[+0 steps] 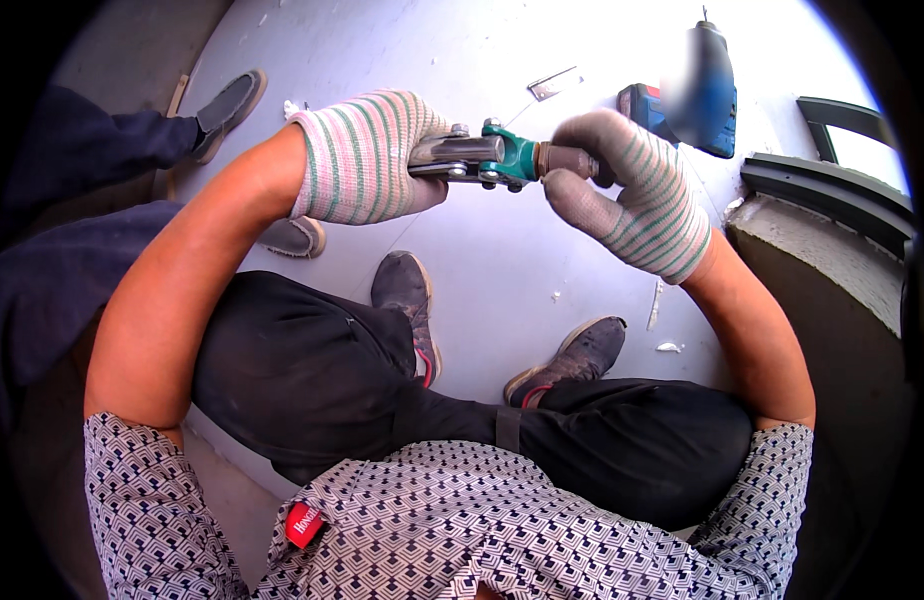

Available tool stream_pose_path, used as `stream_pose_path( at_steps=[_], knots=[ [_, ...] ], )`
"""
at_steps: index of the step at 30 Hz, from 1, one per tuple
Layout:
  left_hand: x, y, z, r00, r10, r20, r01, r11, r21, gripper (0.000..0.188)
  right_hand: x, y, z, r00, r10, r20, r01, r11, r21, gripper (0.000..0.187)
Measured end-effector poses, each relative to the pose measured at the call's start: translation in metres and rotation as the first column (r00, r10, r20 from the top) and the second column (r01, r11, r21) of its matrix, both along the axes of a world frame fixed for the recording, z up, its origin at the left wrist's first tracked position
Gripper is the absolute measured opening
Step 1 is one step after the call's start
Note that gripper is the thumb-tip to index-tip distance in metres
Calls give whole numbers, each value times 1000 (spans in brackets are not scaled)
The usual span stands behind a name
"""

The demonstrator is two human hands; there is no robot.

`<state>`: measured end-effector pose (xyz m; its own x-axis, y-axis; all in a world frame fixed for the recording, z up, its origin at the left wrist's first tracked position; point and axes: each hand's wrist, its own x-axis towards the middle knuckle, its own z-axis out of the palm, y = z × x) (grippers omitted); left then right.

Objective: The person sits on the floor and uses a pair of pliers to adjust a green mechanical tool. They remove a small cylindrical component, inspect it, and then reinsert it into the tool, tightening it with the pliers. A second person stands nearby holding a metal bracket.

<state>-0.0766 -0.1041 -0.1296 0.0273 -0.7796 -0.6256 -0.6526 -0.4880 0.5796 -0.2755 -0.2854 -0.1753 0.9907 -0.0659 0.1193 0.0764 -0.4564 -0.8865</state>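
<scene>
The left hand (pixel 367 160), in a striped glove, wraps its fingers (pixel 422 198) around the metal left end of a tool (pixel 457 155); they are closed on it. The right hand (pixel 642 195), gloved alike, has fingers (pixel 592 132) and thumb curled in close about the brown sleeve (pixel 564 161) at the tool's other end. The tool lies nearly level between both hands, held up over the floor (pixel 472 280), its green head (pixel 522 157) in the middle. On the floor beyond the right hand stands a blue drill (pixel 717 95), partly blurred; a flat metal piece (pixel 555 84) lies left of it. Another person's shoe (pixel 227 112) rests at upper left.
</scene>
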Motion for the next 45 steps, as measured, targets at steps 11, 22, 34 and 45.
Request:
stream_pose_path(
  at_steps=[11, 22, 34, 45],
  knots=[
    [-1, -4, 3, 1000, -14, 3, 14, 999, 29, 19, 7, -8, 9, 969, 140, 203, -105, 979, -173, 45],
    [-3, -2, 1, 1000, -16, -27, 17, 999, 38, 20, 9, 2, 24, 972, 1, -235, -24, 995, -93, 25],
    [-2, -6, 1, 1000, -30, -4, 30, 999, 13, 17, 11, -1, 21, 999, -15, 46, 22, 988, -153, 26],
    [0, -1, -3, 1000, -22, 9, 22, 1000, 2, 16, 4, -15, 24, 961, 124, -248, -143, 988, -62, 42]
  ],
)
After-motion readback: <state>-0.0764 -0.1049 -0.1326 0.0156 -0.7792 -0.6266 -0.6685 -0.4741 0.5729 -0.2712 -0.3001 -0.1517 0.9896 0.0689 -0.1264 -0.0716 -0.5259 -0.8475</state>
